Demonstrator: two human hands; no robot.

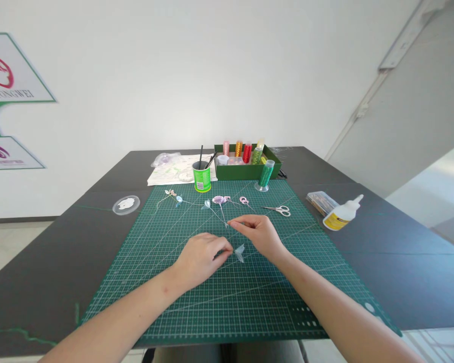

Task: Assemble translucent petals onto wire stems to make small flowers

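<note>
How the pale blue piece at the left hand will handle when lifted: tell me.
The pale blue piece looks light, being small and thin. Its translucent, spread lobes seem delicate and may bend or crease if squeezed.

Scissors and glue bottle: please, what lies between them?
The head view shows a clear case and the right edge of the mat between the scissors and the glue bottle.
</note>
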